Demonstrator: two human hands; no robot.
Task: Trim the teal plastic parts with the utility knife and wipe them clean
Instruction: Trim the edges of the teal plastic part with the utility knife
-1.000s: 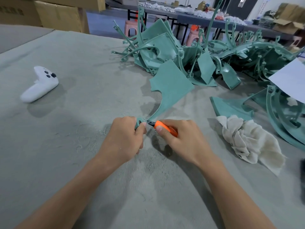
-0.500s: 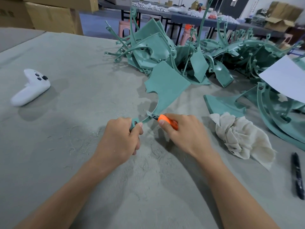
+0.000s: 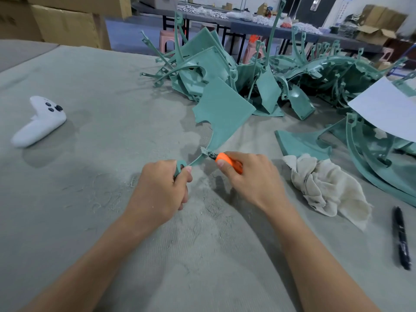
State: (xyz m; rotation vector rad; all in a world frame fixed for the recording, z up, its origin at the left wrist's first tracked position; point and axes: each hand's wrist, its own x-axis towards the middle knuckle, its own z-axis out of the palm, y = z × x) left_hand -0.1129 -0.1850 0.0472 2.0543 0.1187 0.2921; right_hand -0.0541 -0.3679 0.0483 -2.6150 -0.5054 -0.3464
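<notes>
A teal plastic part [image 3: 221, 111] with a wide flat panel and a thin curved stem stands tilted over the grey cloth table [image 3: 94, 91]. My left hand [image 3: 161, 190] grips the ringed lower end of the stem. My right hand [image 3: 252, 179] holds an orange utility knife [image 3: 227, 162], its blade tip against the stem's edge where a curl of shaving sits. A crumpled beige rag [image 3: 324, 188] lies just right of my right hand.
A pile of teal parts [image 3: 258, 79] fills the far middle and right. A white sheet [image 3: 387, 106] lies on parts at right. A black pen [image 3: 401, 237] lies at the right edge. A white game controller [image 3: 39, 122] sits at left. Cardboard boxes [image 3: 67, 21] stand behind.
The knife blade has slid up the stem, away from my left hand, raising a shaving. The view has shifted left, bringing the black pen into sight.
</notes>
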